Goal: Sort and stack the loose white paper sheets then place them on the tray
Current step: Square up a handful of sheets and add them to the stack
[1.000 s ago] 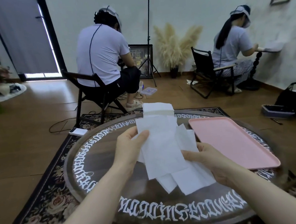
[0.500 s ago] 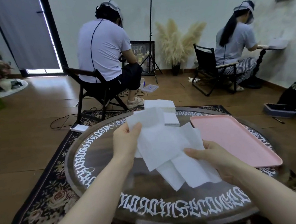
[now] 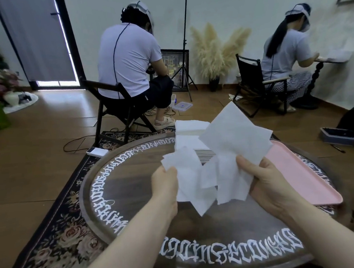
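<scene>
Above the round dark table, both of my hands hold loose white paper sheets. My left hand pinches a few smaller sheets that hang down. My right hand grips a bunch of sheets, the largest one tilted up like a diamond. Behind them, a stack of white sheets rests at the table's far edge. The empty pink tray lies on the table to the right.
Two seated people work with their backs to me, one on a folding chair just beyond the table, one at the far right wall. A white phone-like device lies on the patterned rug. A tripod stands behind.
The sheets have been split between my hands. My left hand dropped lower with the small sheets, and my right hand raised the big sheet up and to the right.
</scene>
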